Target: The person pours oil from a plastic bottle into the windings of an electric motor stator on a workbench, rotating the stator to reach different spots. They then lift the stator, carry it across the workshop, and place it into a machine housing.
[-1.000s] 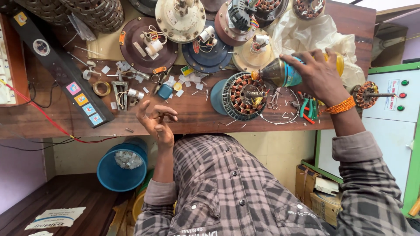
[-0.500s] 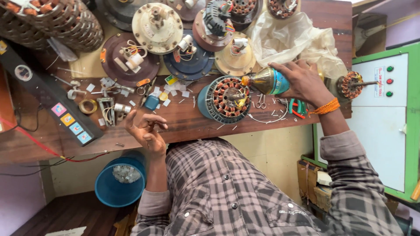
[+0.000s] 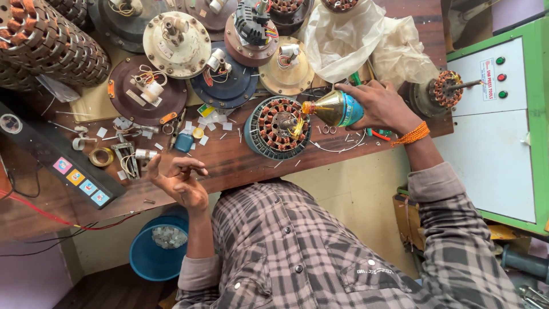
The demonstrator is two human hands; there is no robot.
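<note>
- The wooden worktop [image 3: 240, 163] is crowded along its far side with round fan motor covers [image 3: 176, 44] and a crumpled plastic sheet [image 3: 354, 34]. A green control cabinet [image 3: 497, 143] stands off its right end. None of these has shifted over the last second; they only sit differently in view because the head has moved.
- A blue bucket [image 3: 154, 252] stands on the floor below the worktop's near edge, under the left forearm, as before.
- The wound stator [image 3: 278, 126], a ring of copper coils in a blue-grey shell, lies flat near the worktop's front edge and has not moved.
- The bottle [image 3: 334, 107], gold and blue with an orange nozzle, is what has changed. A second ago it was held off to the right of the stator. It now lies nearly on its side with the nozzle reaching over the stator's right-hand coils. Whether the tip touches the copper cannot be told.
- The right hand [image 3: 380, 106] is wrapped around the bottle's base and has carried it leftward. By the look of it, the work has reached the point where bottle meets winding.
- The left hand [image 3: 180, 182] is empty, palm up with fingers loosely curled, raised at the near edge and well apart from the stator, much as it was.
- Paper scraps [image 3: 211, 123] lie scattered to the stator's left, undisturbed.
</note>
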